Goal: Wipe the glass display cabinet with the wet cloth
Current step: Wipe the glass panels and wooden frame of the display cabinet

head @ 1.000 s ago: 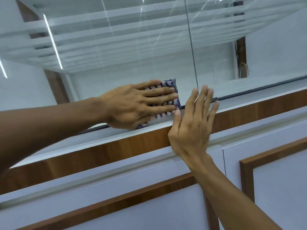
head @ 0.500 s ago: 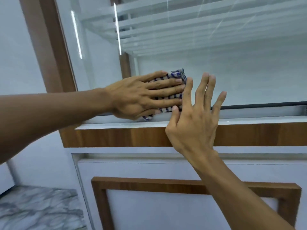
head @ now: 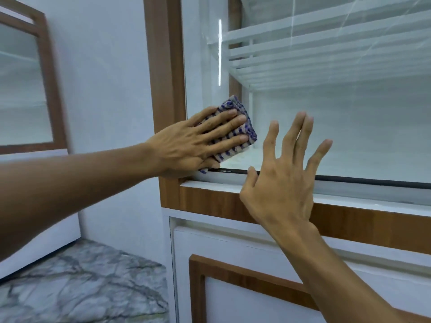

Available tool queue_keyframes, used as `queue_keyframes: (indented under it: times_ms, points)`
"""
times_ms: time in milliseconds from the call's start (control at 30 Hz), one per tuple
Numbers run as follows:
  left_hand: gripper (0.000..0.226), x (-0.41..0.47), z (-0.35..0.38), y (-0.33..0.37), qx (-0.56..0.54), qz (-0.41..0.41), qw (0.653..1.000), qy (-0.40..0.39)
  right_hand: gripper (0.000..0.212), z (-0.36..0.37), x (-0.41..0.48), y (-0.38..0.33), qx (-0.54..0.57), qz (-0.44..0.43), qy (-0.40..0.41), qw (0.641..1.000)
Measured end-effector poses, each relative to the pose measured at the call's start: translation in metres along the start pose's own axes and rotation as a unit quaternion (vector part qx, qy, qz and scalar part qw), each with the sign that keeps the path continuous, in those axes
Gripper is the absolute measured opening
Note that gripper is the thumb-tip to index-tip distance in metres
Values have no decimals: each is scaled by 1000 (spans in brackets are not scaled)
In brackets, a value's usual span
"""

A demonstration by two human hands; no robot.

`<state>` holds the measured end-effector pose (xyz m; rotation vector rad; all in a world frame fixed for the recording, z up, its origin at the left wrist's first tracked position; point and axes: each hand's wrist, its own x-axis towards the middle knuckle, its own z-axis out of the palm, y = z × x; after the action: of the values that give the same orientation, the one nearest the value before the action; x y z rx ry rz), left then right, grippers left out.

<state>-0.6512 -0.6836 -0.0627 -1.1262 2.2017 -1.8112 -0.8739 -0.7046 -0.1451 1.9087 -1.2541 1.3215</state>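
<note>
Two hands at the glass (head: 349, 136) — left hand (head: 193, 145) presses the checked cloth (head: 235, 136) flat-fingered into its lower-left corner; right hand (head: 282, 183) splayed, grasping nothing.

Bright, even indoor light; strip-light glare on glass (head: 219, 52); motion blur, wide-angle bending at edges.

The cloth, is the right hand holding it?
No, the left hand presses the cloth against the glass, while the right hand is spread open beside it.

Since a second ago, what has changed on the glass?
The left hand slid the checked cloth left along the glass to the wooden frame. The right hand followed and spread its fingers. Unchanged: left hand flat on the cloth, right hand empty.
</note>
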Motion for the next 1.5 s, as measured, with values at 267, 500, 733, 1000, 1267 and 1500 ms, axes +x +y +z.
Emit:
queue_keyframes:
  times_ms: [267,500,733,1000,1267,1500]
  points:
    - [70,69,12,57,-198,-391,873,215,77,-3,84,-17,75,-124,81,986]
    - [81,146,-15,-73,-170,-493,804,286,72,-44,235,-45,71,-186,122,972]
    - [67,207,-67,-220,-191,-514,777,310,66,-110,375,-58,62,-213,88,971]
    - [65,281,-131,-312,-220,-495,794,277,61,-184,474,-27,63,-181,71,979]
    - [71,383,-202,-268,-251,-372,857,253,65,-257,471,97,47,-134,64,988]
    - [72,476,-257,-214,-283,-309,867,270,63,-323,455,199,29,-113,77,990]
